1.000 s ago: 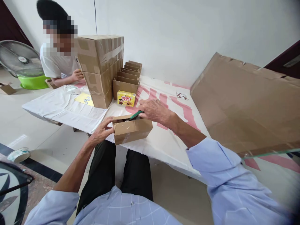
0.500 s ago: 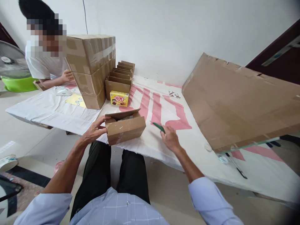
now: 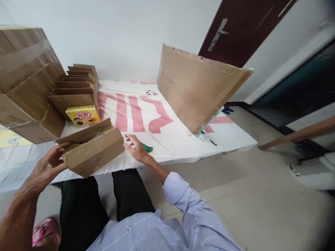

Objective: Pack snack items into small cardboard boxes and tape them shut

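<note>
Gripping the box (image 3: 94, 150) by its left end, our left hand (image 3: 49, 165) held it at the tabletop (image 3: 172, 139) edge — our right hand (image 3: 136, 148) lay flat, fingers spread, touching a green tool (image 3: 148, 149).

Bright, even light fills my view — shadows stay soft. My left hand (image 3: 49, 166) smears with motion blur, and the wide lens bends and darkens the corners.

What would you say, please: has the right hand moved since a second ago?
Yes: the right hand left the box, going right to the cloth below the pink stripes.
</note>
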The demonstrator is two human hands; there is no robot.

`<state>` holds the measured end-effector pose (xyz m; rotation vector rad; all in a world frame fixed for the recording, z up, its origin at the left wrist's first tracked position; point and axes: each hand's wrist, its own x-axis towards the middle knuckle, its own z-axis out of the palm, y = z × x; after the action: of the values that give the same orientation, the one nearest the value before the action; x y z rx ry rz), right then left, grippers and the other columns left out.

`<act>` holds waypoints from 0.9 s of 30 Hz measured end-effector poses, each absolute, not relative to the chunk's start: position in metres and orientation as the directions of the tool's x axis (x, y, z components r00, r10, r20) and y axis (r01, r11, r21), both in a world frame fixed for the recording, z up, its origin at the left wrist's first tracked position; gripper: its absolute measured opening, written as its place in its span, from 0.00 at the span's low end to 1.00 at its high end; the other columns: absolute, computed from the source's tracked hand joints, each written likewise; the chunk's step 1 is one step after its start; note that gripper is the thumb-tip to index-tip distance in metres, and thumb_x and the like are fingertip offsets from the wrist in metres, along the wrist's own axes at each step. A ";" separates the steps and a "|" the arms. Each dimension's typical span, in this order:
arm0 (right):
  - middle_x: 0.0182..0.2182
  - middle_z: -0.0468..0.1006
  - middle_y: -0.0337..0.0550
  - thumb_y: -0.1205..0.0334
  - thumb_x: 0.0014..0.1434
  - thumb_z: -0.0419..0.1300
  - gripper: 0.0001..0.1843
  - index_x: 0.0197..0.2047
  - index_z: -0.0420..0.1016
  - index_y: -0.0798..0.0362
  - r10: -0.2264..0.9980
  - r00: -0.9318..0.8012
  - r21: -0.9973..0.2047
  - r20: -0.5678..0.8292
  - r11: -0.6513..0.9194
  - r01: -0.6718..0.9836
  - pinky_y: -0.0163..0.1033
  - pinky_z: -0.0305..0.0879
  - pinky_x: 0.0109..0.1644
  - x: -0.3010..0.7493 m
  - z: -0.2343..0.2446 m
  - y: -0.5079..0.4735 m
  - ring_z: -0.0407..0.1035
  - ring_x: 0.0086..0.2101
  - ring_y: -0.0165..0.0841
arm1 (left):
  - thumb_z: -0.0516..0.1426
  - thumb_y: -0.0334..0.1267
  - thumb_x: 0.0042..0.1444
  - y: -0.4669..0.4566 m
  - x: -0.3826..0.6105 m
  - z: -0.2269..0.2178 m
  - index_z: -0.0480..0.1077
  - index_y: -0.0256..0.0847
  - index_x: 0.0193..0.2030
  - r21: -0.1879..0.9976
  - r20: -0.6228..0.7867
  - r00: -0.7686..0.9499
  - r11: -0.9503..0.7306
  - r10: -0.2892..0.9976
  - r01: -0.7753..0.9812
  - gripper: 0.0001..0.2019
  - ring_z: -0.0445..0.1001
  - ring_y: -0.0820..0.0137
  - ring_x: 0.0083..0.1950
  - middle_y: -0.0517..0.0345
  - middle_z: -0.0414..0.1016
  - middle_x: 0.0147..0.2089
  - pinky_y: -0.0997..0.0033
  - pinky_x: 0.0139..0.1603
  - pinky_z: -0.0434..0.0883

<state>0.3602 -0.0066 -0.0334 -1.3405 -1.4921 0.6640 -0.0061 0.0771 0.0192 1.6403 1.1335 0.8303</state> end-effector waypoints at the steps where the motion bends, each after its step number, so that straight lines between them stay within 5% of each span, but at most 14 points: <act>1: 0.65 0.74 0.49 0.53 0.72 0.64 0.26 0.71 0.72 0.43 0.950 0.089 -0.899 0.300 0.250 0.359 0.49 0.74 0.63 0.348 -0.032 -0.005 0.72 0.59 0.43 | 0.76 0.57 0.43 0.082 -0.008 0.019 0.75 0.62 0.63 0.944 0.017 0.346 -0.129 0.938 0.303 0.38 0.78 0.39 0.71 0.57 0.82 0.68 0.36 0.67 0.82; 5: 0.68 0.73 0.51 0.52 0.69 0.68 0.32 0.73 0.70 0.43 0.934 0.111 -0.888 0.338 0.278 0.368 0.52 0.72 0.68 0.317 -0.033 -0.014 0.68 0.65 0.47 | 0.74 0.57 0.44 0.099 -0.018 0.018 0.78 0.65 0.59 0.941 0.041 0.322 -0.145 0.946 0.306 0.33 0.79 0.40 0.70 0.59 0.84 0.64 0.40 0.63 0.85; 11: 0.63 0.77 0.54 0.52 0.70 0.67 0.24 0.67 0.77 0.44 0.881 0.083 -0.793 0.465 0.373 0.481 0.59 0.66 0.73 0.346 -0.005 -0.017 0.70 0.64 0.49 | 0.80 0.54 0.38 0.092 -0.009 0.026 0.78 0.44 0.63 0.949 0.068 0.376 -0.176 0.924 0.261 0.44 0.82 0.39 0.65 0.41 0.83 0.66 0.46 0.61 0.84; 15: 0.60 0.80 0.53 0.50 0.69 0.70 0.22 0.63 0.81 0.45 0.830 -0.102 -0.651 0.548 0.500 0.571 0.62 0.65 0.72 0.360 0.038 0.010 0.70 0.62 0.51 | 0.80 0.56 0.40 0.094 -0.002 0.016 0.76 0.42 0.65 0.965 0.094 0.408 -0.184 0.908 0.188 0.46 0.84 0.45 0.62 0.40 0.84 0.63 0.50 0.62 0.82; 21: 0.49 0.84 0.50 0.50 0.65 0.75 0.20 0.56 0.85 0.49 0.848 -0.360 -0.579 0.389 0.529 0.620 0.55 0.70 0.63 0.345 0.063 0.036 0.74 0.53 0.48 | 0.80 0.56 0.42 0.101 -0.008 0.003 0.74 0.42 0.68 0.964 0.106 0.436 -0.199 0.894 0.174 0.47 0.81 0.45 0.66 0.40 0.80 0.66 0.46 0.66 0.79; 27: 0.47 0.84 0.47 0.52 0.60 0.77 0.16 0.49 0.87 0.50 0.911 -0.336 -0.764 0.239 0.390 0.514 0.48 0.73 0.54 0.339 0.063 0.044 0.78 0.48 0.43 | 0.78 0.53 0.47 0.096 -0.010 0.007 0.73 0.45 0.70 0.960 0.110 0.459 -0.214 0.882 0.181 0.44 0.76 0.43 0.72 0.41 0.74 0.74 0.43 0.74 0.72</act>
<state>0.3388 0.0443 0.0635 -1.2182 -1.9871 0.7666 -0.0095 0.0964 0.0074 1.6825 0.9261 0.8545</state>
